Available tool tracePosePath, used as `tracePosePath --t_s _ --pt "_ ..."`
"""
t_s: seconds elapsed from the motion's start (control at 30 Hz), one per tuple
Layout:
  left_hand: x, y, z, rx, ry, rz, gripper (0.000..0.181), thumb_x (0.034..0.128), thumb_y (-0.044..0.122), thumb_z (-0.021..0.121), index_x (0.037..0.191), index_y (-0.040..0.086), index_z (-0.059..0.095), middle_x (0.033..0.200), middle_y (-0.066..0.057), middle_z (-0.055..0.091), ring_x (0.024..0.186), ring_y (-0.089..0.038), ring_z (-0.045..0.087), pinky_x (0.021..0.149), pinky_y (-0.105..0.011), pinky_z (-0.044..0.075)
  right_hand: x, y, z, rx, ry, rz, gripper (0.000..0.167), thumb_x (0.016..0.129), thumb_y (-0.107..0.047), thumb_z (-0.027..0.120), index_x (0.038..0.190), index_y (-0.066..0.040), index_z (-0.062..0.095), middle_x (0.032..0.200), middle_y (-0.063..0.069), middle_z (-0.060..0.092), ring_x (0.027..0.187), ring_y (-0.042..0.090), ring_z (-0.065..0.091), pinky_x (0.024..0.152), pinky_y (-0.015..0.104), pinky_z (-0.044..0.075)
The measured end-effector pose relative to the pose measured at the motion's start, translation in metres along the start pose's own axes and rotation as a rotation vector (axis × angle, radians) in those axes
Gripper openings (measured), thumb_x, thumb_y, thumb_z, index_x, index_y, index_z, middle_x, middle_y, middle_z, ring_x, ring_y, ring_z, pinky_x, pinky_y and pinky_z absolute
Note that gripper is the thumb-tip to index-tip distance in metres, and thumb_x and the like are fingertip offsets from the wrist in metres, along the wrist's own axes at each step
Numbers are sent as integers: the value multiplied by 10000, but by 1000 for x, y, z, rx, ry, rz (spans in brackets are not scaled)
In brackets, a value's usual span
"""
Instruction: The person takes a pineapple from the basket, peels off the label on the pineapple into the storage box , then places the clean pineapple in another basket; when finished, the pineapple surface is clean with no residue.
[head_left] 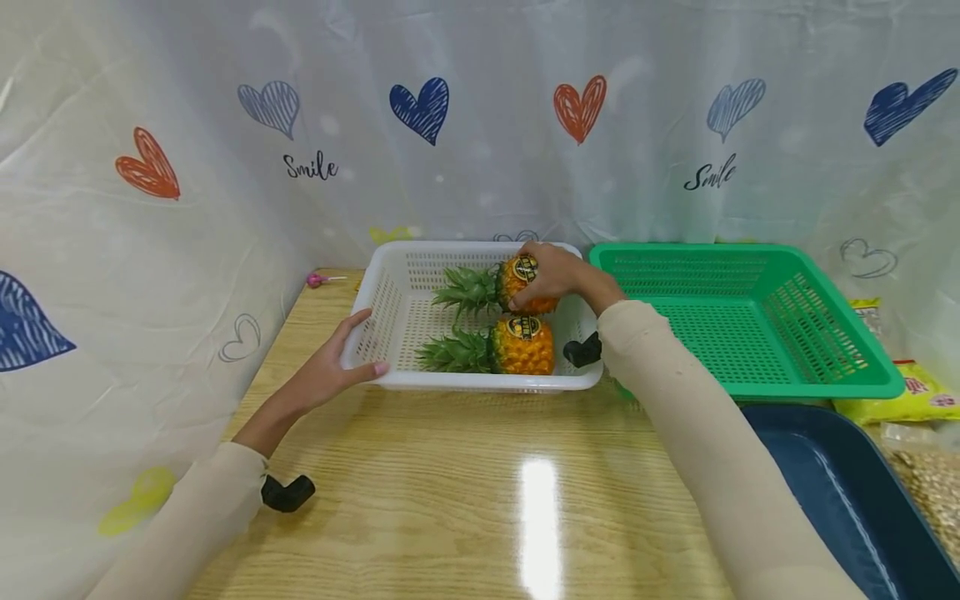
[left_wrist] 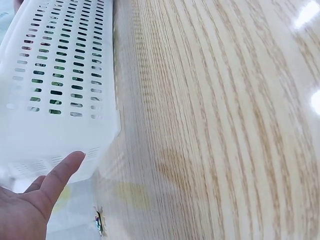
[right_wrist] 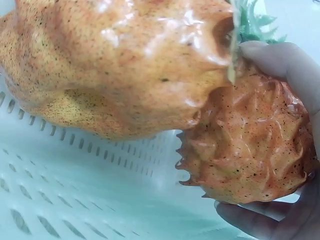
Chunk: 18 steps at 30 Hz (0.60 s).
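Observation:
Two pineapples lie in a white perforated basket (head_left: 408,382), leaves toward the left. My right hand (head_left: 551,273) grips the far pineapple (head_left: 513,283) around its body. The near pineapple (head_left: 522,346) lies beside it, untouched by a hand. In the right wrist view my thumb and fingers (right_wrist: 295,65) curve round the gripped pineapple (right_wrist: 250,145), with the other pineapple (right_wrist: 115,65) close to the camera. My left hand (head_left: 330,367) rests at the basket's left end, thumb and fingers spread. The left wrist view shows it (left_wrist: 37,205) against the white basket's corner (left_wrist: 60,135).
A green basket (head_left: 750,390) stands right of the white one, and a dark blue tray (head_left: 840,500) lies in front of it. Yellow packets (head_left: 918,396) are at the far right. A pink lollipop (head_left: 317,280) lies behind the white basket's left end.

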<state>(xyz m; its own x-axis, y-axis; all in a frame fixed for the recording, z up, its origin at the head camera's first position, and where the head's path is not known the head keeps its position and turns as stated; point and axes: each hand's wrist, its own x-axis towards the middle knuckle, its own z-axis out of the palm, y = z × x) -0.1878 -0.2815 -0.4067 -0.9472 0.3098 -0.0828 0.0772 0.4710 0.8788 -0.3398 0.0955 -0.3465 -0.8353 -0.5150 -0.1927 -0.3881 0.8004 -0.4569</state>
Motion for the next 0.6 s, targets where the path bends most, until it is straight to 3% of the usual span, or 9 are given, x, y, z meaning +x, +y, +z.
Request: tracePosePath --t_s 0.23,0.6 --pt "0 0 0 -4 -2 1 929 951 266 702 1622 268 60 1565 -239 329 1381 -417 438 1075 -577 384 -8 0 -7 30 25 -17 920 781 -471 831 1520 -144 390 1407 150 517 1180 346 564 947 523 502" --pt "0 0 0 6 -6 -10 927 960 276 691 1624 277 45 1573 -242 318 1394 -433 421 1075 -591 381 -18 2 -18 39 13 -73 966 778 -464 840 1545 -128 360 1602 165 322 1389 391 410 1070 587 411"
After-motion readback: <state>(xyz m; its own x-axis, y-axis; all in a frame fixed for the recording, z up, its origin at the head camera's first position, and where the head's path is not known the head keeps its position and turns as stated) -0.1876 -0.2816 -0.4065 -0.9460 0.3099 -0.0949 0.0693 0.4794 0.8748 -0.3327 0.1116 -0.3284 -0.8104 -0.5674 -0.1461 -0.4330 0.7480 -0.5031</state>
